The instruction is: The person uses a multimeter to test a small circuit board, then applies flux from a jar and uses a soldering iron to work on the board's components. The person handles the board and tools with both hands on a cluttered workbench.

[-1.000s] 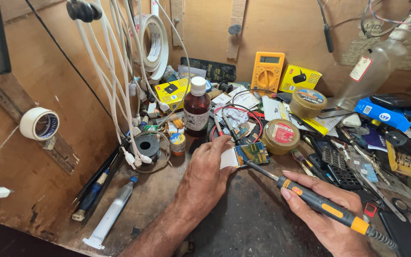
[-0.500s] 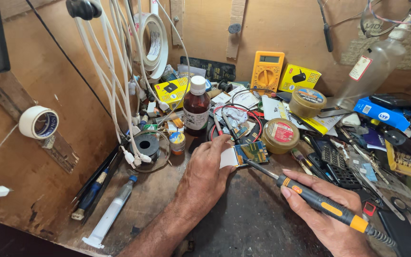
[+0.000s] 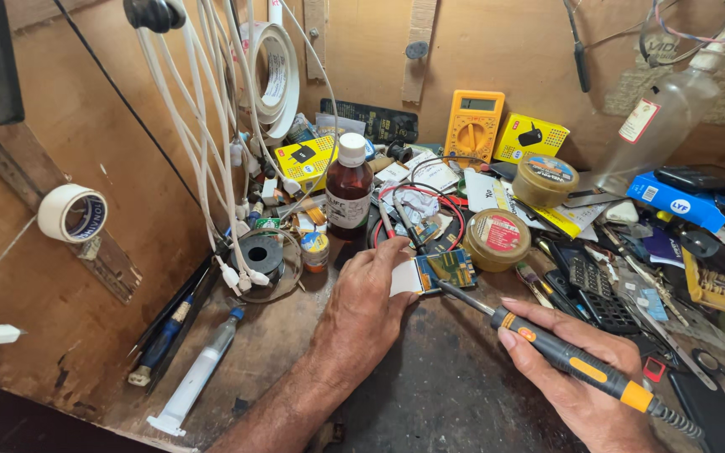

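My left hand (image 3: 368, 304) presses down on a small green circuit board (image 3: 445, 268) with a white flat ribbon at its near edge, lying on the dark bench top. My right hand (image 3: 582, 387) grips a black and orange soldering iron (image 3: 571, 358). The iron's metal tip reaches the board's lower right edge. A red and black pair of wires loops just behind the board.
A brown bottle with a white cap (image 3: 350, 191) stands behind my left hand. Two round tins (image 3: 498, 238), a yellow multimeter (image 3: 472, 125), a clear glass bottle (image 3: 658, 120), a solder spool (image 3: 261, 254), a syringe (image 3: 193, 382) and white cables (image 3: 211, 151) crowd the bench.
The view has shifted slightly; both hands stay on the board and the iron, with the tip held at the board's edge.
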